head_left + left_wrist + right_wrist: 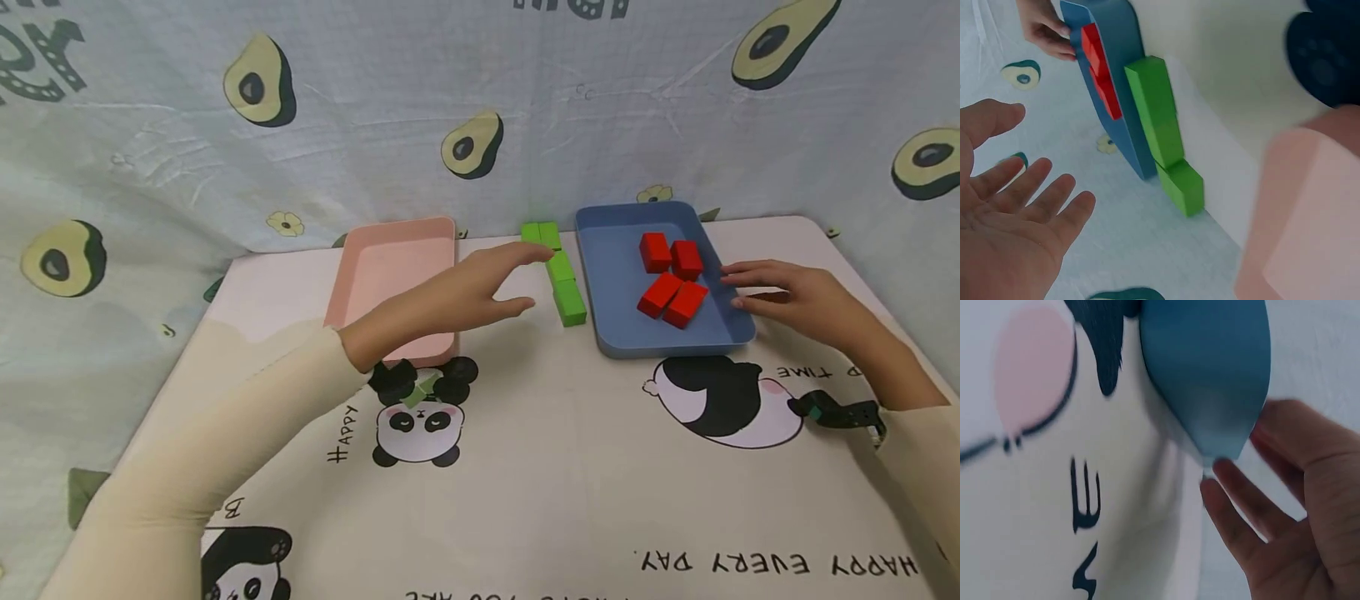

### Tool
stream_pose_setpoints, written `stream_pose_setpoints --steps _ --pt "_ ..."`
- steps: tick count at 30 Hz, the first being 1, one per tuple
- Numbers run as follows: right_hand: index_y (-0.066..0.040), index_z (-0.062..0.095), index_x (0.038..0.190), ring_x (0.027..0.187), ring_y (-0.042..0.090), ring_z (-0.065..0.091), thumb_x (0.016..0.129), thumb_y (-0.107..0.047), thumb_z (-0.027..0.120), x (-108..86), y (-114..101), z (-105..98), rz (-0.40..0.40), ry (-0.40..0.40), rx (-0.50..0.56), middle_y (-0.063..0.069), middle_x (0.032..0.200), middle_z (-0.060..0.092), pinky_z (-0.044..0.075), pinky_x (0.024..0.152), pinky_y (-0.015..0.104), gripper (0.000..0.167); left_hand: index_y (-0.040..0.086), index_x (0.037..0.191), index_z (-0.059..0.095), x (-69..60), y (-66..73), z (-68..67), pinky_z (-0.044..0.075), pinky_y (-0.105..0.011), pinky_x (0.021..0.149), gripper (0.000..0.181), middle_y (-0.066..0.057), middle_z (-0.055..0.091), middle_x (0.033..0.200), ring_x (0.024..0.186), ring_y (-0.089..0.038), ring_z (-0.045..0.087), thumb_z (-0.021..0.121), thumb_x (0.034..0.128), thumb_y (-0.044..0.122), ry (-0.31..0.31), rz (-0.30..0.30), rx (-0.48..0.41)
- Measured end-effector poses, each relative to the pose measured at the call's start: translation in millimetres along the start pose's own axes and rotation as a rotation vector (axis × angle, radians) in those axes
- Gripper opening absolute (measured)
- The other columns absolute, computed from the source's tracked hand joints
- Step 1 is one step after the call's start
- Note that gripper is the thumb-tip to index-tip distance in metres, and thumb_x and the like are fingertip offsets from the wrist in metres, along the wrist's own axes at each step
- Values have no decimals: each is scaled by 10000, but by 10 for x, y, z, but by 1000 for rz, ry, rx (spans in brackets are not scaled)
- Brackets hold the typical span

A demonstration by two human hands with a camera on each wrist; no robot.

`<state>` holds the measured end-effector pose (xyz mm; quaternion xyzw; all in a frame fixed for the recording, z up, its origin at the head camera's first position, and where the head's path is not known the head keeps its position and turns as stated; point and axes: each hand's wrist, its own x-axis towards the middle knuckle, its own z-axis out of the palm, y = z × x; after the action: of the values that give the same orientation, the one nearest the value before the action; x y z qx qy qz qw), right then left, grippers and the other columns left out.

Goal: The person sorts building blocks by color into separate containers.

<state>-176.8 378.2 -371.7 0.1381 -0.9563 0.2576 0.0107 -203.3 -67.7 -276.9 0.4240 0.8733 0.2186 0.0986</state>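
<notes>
My left hand (476, 292) hovers beside a row of green blocks (569, 303), its thumb and fingers spread apart and nothing held. From the left wrist view, the palm (1013, 231) is apart from the green blocks (1159, 112). My right hand (813, 304) is at the right side of a blue tray (645, 343), fingers fairly straight at its wall. In the right wrist view the fingertips lie against or very close to the tray's outer wall (1210, 375); contact is hard to tell. Several red blocks (686, 305) lie inside the blue tray.
A pink tray (397, 233) stands on the left, partly hidden behind my left forearm. The table (540, 467) has a printed cover with pandas and lettering. Behind the trays hangs a cloth (360, 158) with avocado prints, close to their far edges.
</notes>
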Motion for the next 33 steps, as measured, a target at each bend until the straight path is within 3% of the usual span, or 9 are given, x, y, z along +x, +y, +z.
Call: stream_pose_setpoints --steps 3,7,9,11,13,16,18,22,33 --pt "-28 640 1346 1237 394 564 915 -122 771 -47 -103 4 -43 48 -80 236 1383 596 546 908 231 461 87 1542 396 -198 -63 -26 338 -318 1195 600 -37 457 1556 1438 -172 415 647 1008 200 31 -42 5" --pt "-16 618 1363 1143 512 599 900 -86 774 -123 -237 11 -50 89 -151 292 1342 604 518 875 649 493 61 1515 432 -440 -172 -38 362 -371 1188 578 -61 485 1537 1423 -201 442 659 995 175 86 -67 9" --pt "-23 617 1366 1103 532 611 902 -87 769 -162 -304 15 -56 102 -174 310 1322 609 568 810 637 492 48 1497 452 -553 -233 -30 373 -387 1182 563 -71 504 1520 1411 -211 458 666 986 152 119 -71 11" --pt "-30 627 1359 1057 522 633 902 -94 768 -194 -377 17 -72 112 -185 315 1280 631 614 664 477 483 37 1482 465 -664 -292 -17 383 -407 1174 546 -84 516 1506 1399 -226 471 665 983 131 146 -77 2" --pt "-41 636 1352 1019 508 649 903 -113 769 -221 -460 18 -89 115 -190 319 1250 645 497 496 325 474 33 1474 474 -765 -342 -1 405 -430 1158 537 -91 523 1497 1380 -251 490 666 981 123 166 -89 -11" --pt "-57 647 1345 946 455 660 900 -124 771 -238 -599 20 -108 111 -173 311 1207 669 283 431 273 467 19 1469 476 -889 -410 20 430 -468 1133 532 -111 524 1491 1358 -298 507 664 980 113 189 -104 -35" --pt "-71 652 1343 843 383 642 899 -131 773 -233 -700 30 -114 106 -168 283 1115 704 293 442 280 464 13 1471 472 -959 -450 32 440 -486 1121 536 -121 518 1495 1353 -316 506 664 980 113 201 -118 -44" --pt "-88 661 1331 848 339 631 890 -117 782 -214 -875 75 -159 103 -143 231 1097 719 572 663 440 458 14 1485 454 -1075 -525 44 425 -502 1132 547 -136 502 1508 1384 -308 473 657 989 120 220 -156 -53" --pt "-116 671 1326 1152 294 644 884 -126 794 -131 -1239 245 -271 77 -47 80 1285 687 547 917 554 459 47 1500 424 -1500 -799 22 403 -577 1127 555 -186 486 1503 1396 -388 445 653 999 116 309 -286 -62"
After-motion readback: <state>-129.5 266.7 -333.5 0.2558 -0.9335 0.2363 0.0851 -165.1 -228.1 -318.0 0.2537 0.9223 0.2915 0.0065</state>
